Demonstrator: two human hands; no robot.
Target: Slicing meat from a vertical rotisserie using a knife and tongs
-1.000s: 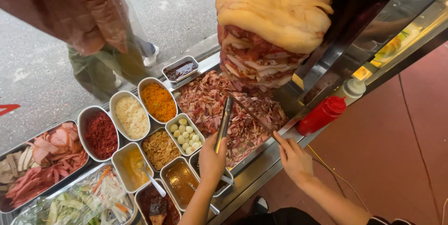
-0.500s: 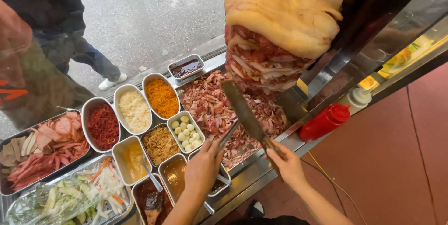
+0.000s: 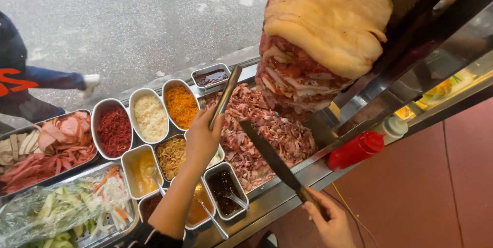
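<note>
Now my left hand [image 3: 203,140] clenches the metal tongs [image 3: 225,96], right hand [image 3: 328,222] grips the long knife [image 3: 272,158] over the shaved meat [image 3: 257,124]. Blade angle probably flat; slice gently downward.

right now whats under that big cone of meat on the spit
Beneath the meat cone lies a tray heaped with shaved meat pieces. The cone's base and the tray floor are covered. The right hand holds a long knife above the pile.

Left of my red squeeze bottle [image 3: 356,150] sit tins of sauce [image 3: 224,188] and shredded orange topping [image 3: 181,105]. Farther left lies the sliced-ham tray [image 3: 46,148].
</note>
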